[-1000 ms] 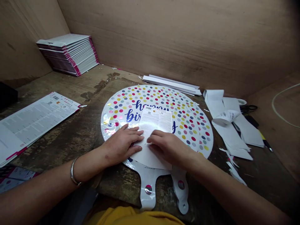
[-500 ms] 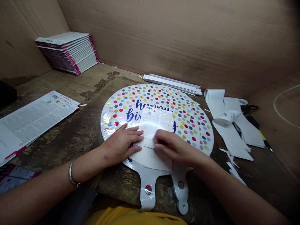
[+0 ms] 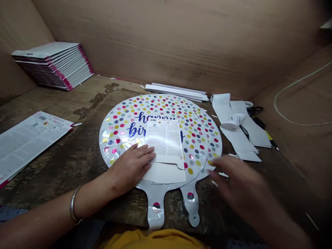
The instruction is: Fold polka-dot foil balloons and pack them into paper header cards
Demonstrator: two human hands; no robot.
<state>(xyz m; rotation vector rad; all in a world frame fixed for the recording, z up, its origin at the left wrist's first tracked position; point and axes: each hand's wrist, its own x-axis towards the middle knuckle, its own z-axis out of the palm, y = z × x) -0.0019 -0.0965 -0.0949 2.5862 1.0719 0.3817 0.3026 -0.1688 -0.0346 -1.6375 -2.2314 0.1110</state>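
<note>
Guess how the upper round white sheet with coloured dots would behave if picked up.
The dotted sheet would probably be light and floppy: it looks thin and rippled near its left edge. Its glossy surface may be slippery. The white printed card on top might slide off unless the left hand pins it.

In my head view, my left hand (image 3: 133, 164) presses flat on the left edge of the printed card (image 3: 164, 147), which lies over the dotted balloons (image 3: 192, 138). My right hand (image 3: 238, 180), blurred, is raised to the card's right, touching nothing I can make out. Beyond it I see white paper strips (image 3: 240, 138) and scissors (image 3: 255, 110); left of my left hand, printed sheets (image 3: 28, 141), and farther beyond them a stack of folded packets (image 3: 54, 64).
</note>
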